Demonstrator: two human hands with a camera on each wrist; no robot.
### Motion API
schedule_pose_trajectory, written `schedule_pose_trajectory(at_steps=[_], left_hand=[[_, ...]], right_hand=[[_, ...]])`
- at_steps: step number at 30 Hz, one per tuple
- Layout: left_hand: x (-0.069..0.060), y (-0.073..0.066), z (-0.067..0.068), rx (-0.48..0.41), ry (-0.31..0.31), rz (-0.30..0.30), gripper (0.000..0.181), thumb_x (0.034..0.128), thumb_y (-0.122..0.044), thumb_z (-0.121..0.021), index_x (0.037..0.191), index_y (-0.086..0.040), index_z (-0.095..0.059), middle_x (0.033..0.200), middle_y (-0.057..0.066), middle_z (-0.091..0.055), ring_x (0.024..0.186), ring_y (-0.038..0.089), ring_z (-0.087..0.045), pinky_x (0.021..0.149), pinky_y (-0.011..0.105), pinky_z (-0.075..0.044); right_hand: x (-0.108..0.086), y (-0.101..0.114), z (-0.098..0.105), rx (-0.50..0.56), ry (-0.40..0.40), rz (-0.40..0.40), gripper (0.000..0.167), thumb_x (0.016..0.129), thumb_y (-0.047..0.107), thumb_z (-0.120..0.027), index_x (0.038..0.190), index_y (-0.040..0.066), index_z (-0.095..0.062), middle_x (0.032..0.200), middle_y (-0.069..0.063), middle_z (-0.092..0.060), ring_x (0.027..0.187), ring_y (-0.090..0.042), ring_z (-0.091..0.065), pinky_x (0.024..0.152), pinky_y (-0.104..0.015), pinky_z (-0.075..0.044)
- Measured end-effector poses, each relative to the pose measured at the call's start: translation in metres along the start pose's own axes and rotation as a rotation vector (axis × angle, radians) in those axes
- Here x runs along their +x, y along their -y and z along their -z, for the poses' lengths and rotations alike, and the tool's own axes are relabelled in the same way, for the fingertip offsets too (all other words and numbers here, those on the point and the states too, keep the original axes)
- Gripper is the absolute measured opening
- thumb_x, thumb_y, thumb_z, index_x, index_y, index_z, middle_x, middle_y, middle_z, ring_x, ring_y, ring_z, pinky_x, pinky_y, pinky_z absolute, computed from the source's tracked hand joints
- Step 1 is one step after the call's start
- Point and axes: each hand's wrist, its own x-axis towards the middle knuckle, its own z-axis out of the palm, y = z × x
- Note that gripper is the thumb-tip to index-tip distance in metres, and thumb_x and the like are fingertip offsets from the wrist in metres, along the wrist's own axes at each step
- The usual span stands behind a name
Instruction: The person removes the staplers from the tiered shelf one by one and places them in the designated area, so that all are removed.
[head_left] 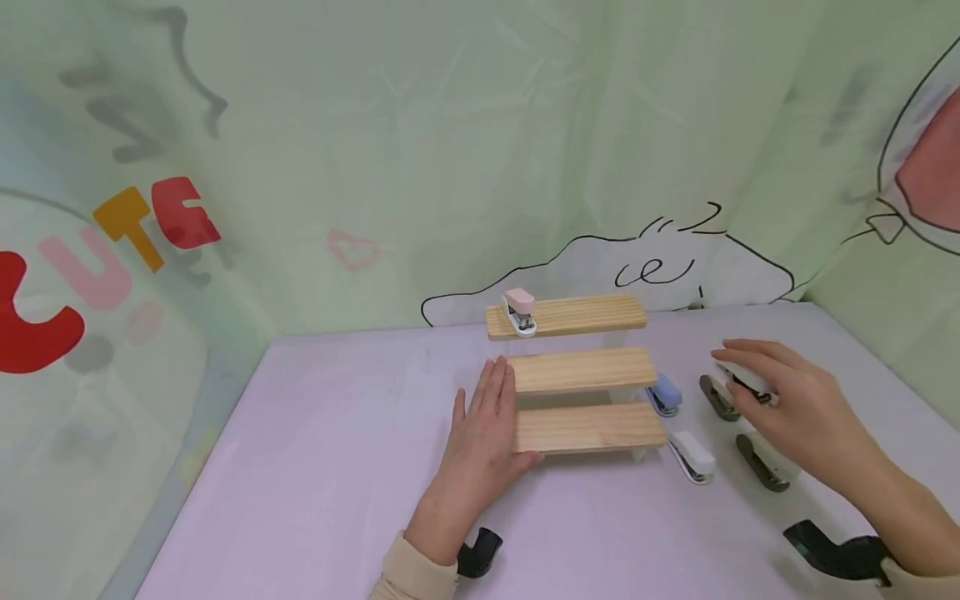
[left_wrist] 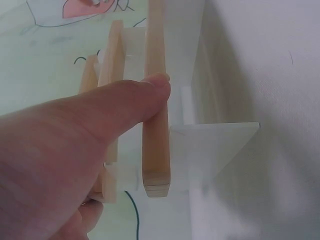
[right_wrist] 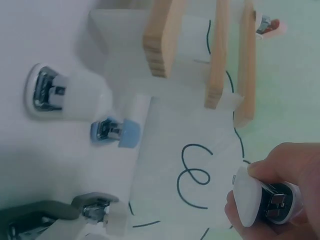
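Note:
A wooden three-step display rack (head_left: 592,427) with clear side supports stands on the table. My left hand (head_left: 483,442) rests along its left end with straight fingers. In the left wrist view, the thumb (left_wrist: 135,102) presses the front edge of the lowest board (left_wrist: 156,165). To the rack's right, my right hand (head_left: 813,408) pinches a white stapler (right_wrist: 248,197) between thumb and fingers, held above the table. A pink-and-white stapler (head_left: 519,313) sits at the left end of the top board.
Right of the rack lie a blue stapler (head_left: 664,393) and a white stapler (head_left: 692,457). Farther right are two dark-based staplers, a smaller one (head_left: 718,398) and a larger one (head_left: 765,461), near the right hand. A printed cloth backdrop (head_left: 450,167) rises behind the table.

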Motion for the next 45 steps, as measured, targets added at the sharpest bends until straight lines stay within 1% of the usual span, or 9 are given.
schedule_pose_trajectory(at_steps=[5,13,19,22,27,33,35,37,45], left_hand=[[-0.001,0.001,-0.001,0.004,0.0,-0.003,0.115,0.0739,-0.043,-0.086,0.156,0.002,-0.019,0.166,0.014,-0.018,0.154,0.027,-0.017,0.116,0.061,-0.029],[0.0,0.001,0.0,0.006,0.011,0.0,0.115,0.0745,-0.044,-0.085,0.157,0.001,-0.018,0.166,0.013,-0.017,0.155,0.026,-0.016,0.116,0.061,-0.028],[0.0,0.001,0.001,0.016,0.024,0.006,0.115,0.0747,-0.045,-0.085,0.157,0.001,-0.018,0.166,0.013,-0.017,0.155,0.026,-0.016,0.116,0.061,-0.028],[0.0,0.001,0.001,0.015,0.025,0.008,0.115,0.0746,-0.044,-0.085,0.157,0.001,-0.018,0.166,0.013,-0.017,0.155,0.026,-0.016,0.117,0.06,-0.028],[0.0,0.001,0.001,0.018,0.024,0.007,0.115,0.0744,-0.044,-0.085,0.157,0.001,-0.018,0.166,0.013,-0.017,0.155,0.026,-0.016,0.117,0.06,-0.028],[0.0,0.001,0.001,0.02,0.025,0.009,0.115,0.0751,-0.044,-0.085,0.157,0.001,-0.017,0.166,0.013,-0.016,0.155,0.026,-0.015,0.117,0.06,-0.028],[0.0,0.001,0.002,0.021,0.025,0.009,0.115,0.0751,-0.045,-0.084,0.157,0.001,-0.017,0.166,0.013,-0.016,0.155,0.026,-0.015,0.117,0.06,-0.028],[0.0,0.001,0.002,0.02,0.023,0.009,0.115,0.075,-0.044,-0.085,0.157,0.001,-0.018,0.166,0.013,-0.017,0.155,0.026,-0.016,0.117,0.06,-0.028],[0.001,0.0,0.001,0.005,0.035,0.016,0.114,0.0752,-0.044,-0.085,0.157,0.001,-0.018,0.167,0.013,-0.016,0.155,0.025,-0.015,0.117,0.06,-0.027]], right_hand=[[-0.007,-0.007,0.002,-0.021,-0.005,-0.005,0.048,0.071,-0.008,-0.078,0.116,0.004,-0.069,0.122,-0.016,-0.065,0.095,0.019,-0.039,0.058,-0.007,-0.038],[-0.02,-0.021,0.011,-0.086,0.03,-0.074,0.046,0.072,-0.007,-0.077,0.116,0.002,-0.067,0.123,-0.019,-0.062,0.093,0.001,-0.049,0.056,-0.007,-0.035],[-0.029,-0.03,0.013,-0.096,0.086,-0.161,0.045,0.075,-0.007,-0.075,0.119,-0.002,-0.064,0.125,-0.025,-0.058,0.097,-0.038,-0.056,0.051,-0.012,-0.035],[-0.034,-0.036,0.015,-0.1,0.068,-0.161,0.044,0.074,-0.007,-0.076,0.117,0.0,-0.065,0.123,-0.023,-0.06,0.096,-0.013,-0.055,0.052,-0.011,-0.033],[-0.043,-0.047,0.016,-0.107,0.055,-0.164,0.041,0.074,-0.007,-0.075,0.113,0.0,-0.067,0.12,-0.024,-0.061,0.09,-0.002,-0.052,0.053,-0.006,-0.031],[-0.05,-0.059,0.012,-0.133,0.109,-0.215,0.038,0.075,-0.004,-0.076,0.112,-0.004,-0.066,0.118,-0.031,-0.059,0.075,-0.017,-0.059,0.046,-0.018,-0.037],[-0.052,-0.062,0.01,-0.139,0.132,-0.237,0.037,0.076,-0.003,-0.076,0.111,-0.005,-0.065,0.118,-0.034,-0.057,0.077,-0.037,-0.059,0.047,-0.021,-0.039],[-0.055,-0.065,0.008,-0.142,0.134,-0.245,0.036,0.075,-0.003,-0.075,0.11,-0.006,-0.065,0.117,-0.034,-0.057,0.08,-0.041,-0.059,0.047,-0.021,-0.039],[-0.068,-0.082,-0.002,-0.122,0.213,-0.354,0.037,0.077,0.0,-0.074,0.112,-0.008,-0.063,0.118,-0.039,-0.055,0.072,-0.03,-0.052,0.044,-0.021,-0.036]])
